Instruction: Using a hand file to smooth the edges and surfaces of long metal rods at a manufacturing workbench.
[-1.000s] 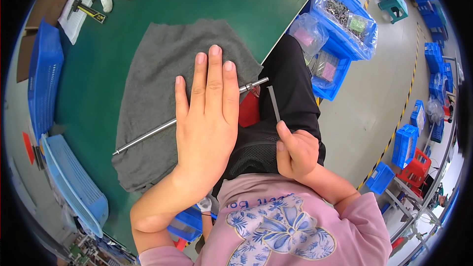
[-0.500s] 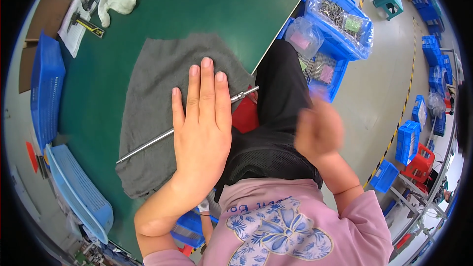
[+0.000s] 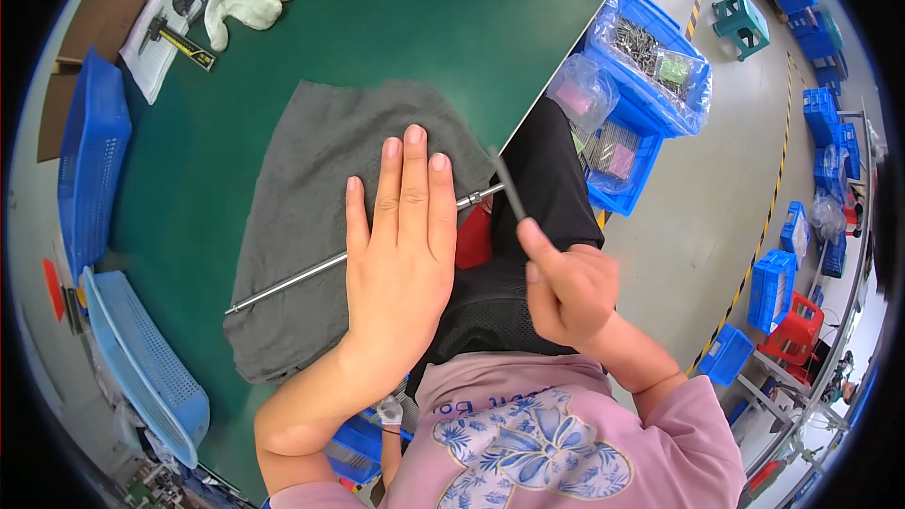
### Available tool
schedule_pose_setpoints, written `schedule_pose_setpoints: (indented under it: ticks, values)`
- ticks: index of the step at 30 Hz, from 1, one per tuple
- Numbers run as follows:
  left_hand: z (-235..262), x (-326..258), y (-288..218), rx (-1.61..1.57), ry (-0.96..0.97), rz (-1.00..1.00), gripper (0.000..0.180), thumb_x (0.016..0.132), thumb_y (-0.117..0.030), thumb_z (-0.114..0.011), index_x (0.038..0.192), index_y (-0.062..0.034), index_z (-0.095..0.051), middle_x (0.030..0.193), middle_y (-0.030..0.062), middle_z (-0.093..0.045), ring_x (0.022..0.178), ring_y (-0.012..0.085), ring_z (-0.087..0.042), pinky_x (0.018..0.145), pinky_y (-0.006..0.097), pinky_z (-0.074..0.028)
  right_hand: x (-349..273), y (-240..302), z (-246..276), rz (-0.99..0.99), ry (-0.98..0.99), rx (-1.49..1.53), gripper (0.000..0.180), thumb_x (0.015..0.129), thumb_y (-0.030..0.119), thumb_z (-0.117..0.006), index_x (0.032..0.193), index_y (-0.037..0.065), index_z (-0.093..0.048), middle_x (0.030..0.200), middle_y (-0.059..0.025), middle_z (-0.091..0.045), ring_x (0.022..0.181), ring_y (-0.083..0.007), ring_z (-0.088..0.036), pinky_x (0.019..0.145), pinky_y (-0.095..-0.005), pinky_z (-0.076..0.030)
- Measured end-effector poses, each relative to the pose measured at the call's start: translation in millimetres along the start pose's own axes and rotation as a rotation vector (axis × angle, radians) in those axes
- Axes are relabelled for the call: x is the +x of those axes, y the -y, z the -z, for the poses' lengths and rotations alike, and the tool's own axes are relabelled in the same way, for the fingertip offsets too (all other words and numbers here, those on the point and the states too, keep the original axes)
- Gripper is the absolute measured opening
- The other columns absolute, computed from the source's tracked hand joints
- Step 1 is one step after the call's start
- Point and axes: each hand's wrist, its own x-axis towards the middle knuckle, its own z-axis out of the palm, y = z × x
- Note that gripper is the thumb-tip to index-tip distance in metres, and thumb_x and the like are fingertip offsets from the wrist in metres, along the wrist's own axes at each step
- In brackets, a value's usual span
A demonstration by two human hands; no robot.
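Near right edge of green worktop (image 3: 184, 188): left hand (image 3: 401, 269) flat across rod (image 3: 292, 281), gray cloth (image 3: 297, 160); right hand (image 3: 573, 294) clamped on strip (image 3: 510, 188); stool (image 3: 733, 14) beyond.

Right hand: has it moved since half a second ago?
Yes, the right hand has moved left, closer to the green table and the metal rod.

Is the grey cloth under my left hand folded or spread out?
Spread out: the grey cloth lies broad and mostly flat on the green table, beneath the metal rod and your left hand.
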Motion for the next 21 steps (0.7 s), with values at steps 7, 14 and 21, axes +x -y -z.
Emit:
schedule_pose_setpoints:
  ticks: [7, 14, 21]
  values:
    - [0, -1, 1, 0.008, 0.005, 0.002, 0.062, 0.082, -0.008, -0.055, 0.138, 0.0035, -0.032, 0.148, 0.0223, -0.03, 0.135, 0.0353, -0.036, 0.104, 0.055, -0.034, -2, 6, -11, -0.012, 0.014, 0.061, 0.051, 0.062, -0.007, -0.058, 0.112, -0.005, -0.064, 0.049, -0.0015, -0.045, 0.035, -0.0143, -0.038, 0.038, -0.0272, -0.03]
    - [-1, -1, -1, 0.028, -0.011, 0.0, 0.058, 0.083, -0.01, -0.055, 0.137, 0.0026, -0.035, 0.148, 0.0214, -0.032, 0.135, 0.0346, -0.037, 0.103, 0.054, -0.035, 6, 17, -9, -0.038, 0.062, -0.075, 0.051, 0.062, -0.005, -0.057, 0.112, -0.003, -0.066, 0.047, -0.0003, -0.042, 0.035, -0.0139, -0.038, 0.038, -0.0267, -0.029]
    - [-5, -1, -3, 0.071, -0.018, -0.007, 0.055, 0.085, -0.013, -0.054, 0.135, 0.0018, -0.038, 0.147, 0.021, -0.034, 0.133, 0.0344, -0.039, 0.101, 0.054, -0.038, -11, 25, -13, -0.058, 0.083, -0.177, 0.054, 0.061, -0.002, -0.059, 0.115, 0.0, -0.065, 0.049, 0.0004, -0.039, 0.037, -0.0139, -0.038, 0.04, -0.0272, -0.031]
